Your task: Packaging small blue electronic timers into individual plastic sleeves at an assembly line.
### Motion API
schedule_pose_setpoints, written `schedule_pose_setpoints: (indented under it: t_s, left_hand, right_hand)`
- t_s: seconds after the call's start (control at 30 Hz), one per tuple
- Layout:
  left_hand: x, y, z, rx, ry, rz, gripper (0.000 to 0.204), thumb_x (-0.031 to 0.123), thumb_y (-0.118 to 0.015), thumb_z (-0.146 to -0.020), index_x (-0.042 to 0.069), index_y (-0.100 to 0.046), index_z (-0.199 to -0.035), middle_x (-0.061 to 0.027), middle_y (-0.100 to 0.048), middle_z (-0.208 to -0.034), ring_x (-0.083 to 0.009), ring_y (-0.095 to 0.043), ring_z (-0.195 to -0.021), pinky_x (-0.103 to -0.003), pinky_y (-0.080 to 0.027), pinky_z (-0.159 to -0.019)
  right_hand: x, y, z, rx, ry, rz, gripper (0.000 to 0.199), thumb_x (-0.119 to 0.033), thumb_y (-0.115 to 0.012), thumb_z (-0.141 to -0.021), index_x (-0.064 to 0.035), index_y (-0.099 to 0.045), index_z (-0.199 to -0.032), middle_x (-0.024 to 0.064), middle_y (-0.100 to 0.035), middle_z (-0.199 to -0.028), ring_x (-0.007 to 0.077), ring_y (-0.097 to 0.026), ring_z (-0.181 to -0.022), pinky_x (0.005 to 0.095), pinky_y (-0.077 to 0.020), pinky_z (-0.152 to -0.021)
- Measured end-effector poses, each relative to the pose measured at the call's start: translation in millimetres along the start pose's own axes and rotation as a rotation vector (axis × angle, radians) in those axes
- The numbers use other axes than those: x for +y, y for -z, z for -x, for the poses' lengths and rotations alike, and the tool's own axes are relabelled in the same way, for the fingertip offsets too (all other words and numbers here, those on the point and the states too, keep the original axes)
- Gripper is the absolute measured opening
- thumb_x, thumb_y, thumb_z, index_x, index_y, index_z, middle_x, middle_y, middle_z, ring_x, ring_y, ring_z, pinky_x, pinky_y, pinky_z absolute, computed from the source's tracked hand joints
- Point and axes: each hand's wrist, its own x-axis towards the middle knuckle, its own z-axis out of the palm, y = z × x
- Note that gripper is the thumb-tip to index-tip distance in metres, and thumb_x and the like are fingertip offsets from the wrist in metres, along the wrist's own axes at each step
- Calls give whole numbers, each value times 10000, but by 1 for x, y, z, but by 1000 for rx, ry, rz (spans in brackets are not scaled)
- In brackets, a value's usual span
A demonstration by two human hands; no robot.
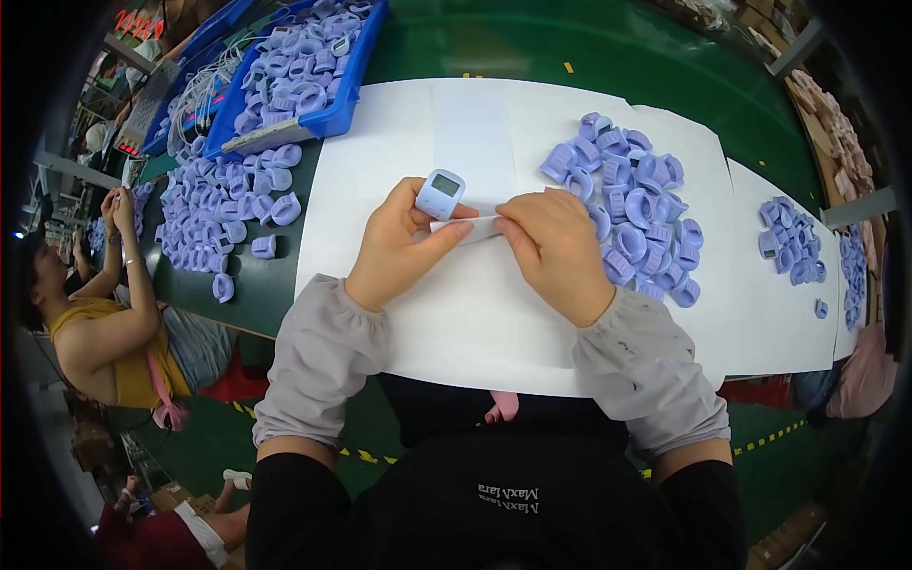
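My left hand (394, 249) is closed around a light-purple finger counter (441, 196) with a small grey display. The counter is tilted up between the fingers, and its band is mostly hidden. A thin white piece (472, 230), either cloth or paper, stretches between both hands just below the counter. Its left end lies under my left thumb. At the other end, my right hand (559, 255) pinches it between thumb and fingers. Close to the right of my right hand, a heap of similar purple counters (646, 204) lies on the white sheet (513, 342).
A blue bin (334, 121) full of counters stands at the back left, with more counters (204, 204) loose on the dark table before it. Further right lies another pile (790, 244). A co-worker (119, 328) sits at the left with raised hands.
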Motion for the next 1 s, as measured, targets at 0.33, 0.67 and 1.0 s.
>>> schedule_pose_setpoints:
  t_s: [0.33, 0.67, 1.0]
  left_hand:
    - [-4, -3, -7, 78, 79, 86, 254, 1, -658, -875, -29, -498, -1069, -108, -670, -975, -121, -665, -876, -209, -520, -763]
    - [-10, -3, -6, 15, 19, 10, 235, 21, -651, -887, -21, -510, -1071, -95, -681, -963, -119, -669, -873, -201, -527, -709]
    - [-1, -5, 3, -68, -95, -9, 238, 118, -638, -914, -5, -609, -1115, -60, -668, -975, -113, -600, -884, -246, -473, -791]
  right_hand:
    - [-11, 0, -4, 79, 218, 312, 297, 19, -700, -667, -87, -686, -944, 8, -573, -865, 211, -531, -794, 365, -371, -737]
    - [-17, 1, -5, 42, 53, 159, 198, -2, -722, -655, -101, -625, -797, 14, -565, -825, 215, -528, -769, 342, -353, -706]
    - [-20, 27, -13, -44, -310, -749, 122, 63, -657, -775, -25, -605, -841, 81, -581, -1048, 180, -540, -1001, 317, -391, -941]
